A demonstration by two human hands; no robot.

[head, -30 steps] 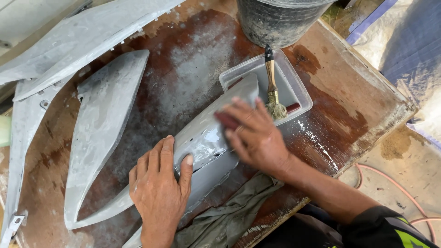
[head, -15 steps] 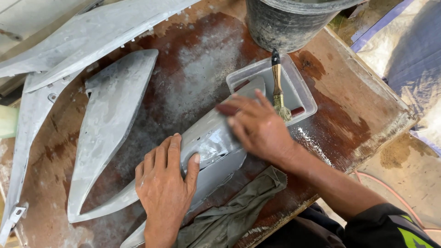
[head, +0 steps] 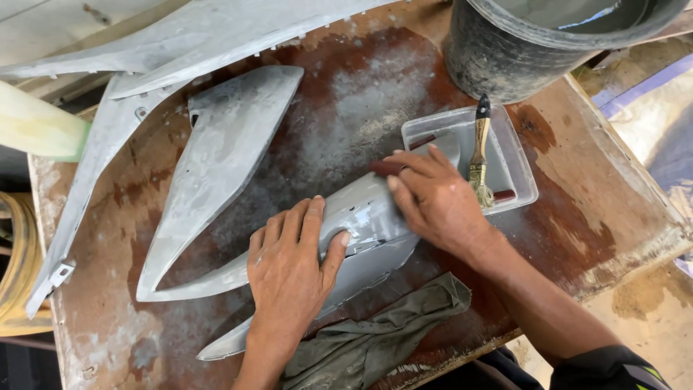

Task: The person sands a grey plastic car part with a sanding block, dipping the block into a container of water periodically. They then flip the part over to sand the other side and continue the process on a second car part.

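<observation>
Head view: left hand [head: 289, 271] fingers spread, pinning grey fairing panel [head: 361, 217] to the surface, right hand [head: 437, 202] fingers pinching dark-red sanding pad [head: 385, 167] on it; sanding underway, likely needs steady hold-down.

Counts on the wooden worktop [head: 577, 238]: four grey primed body panels, namely one long panel [head: 180, 36] along the far edge, one narrow strip [head: 86, 188] by the left edge, one pointed panel [head: 216, 173] at the centre, and one curved panel [head: 361, 217] near the front edge. One dark bucket [head: 505, 58] at the far right corner. One clear plastic tray [head: 516, 162]. One paintbrush [head: 479, 155]. One olive cloth [head: 375, 339]. Two hands: left hand [head: 289, 271], right hand [head: 437, 198].
</observation>
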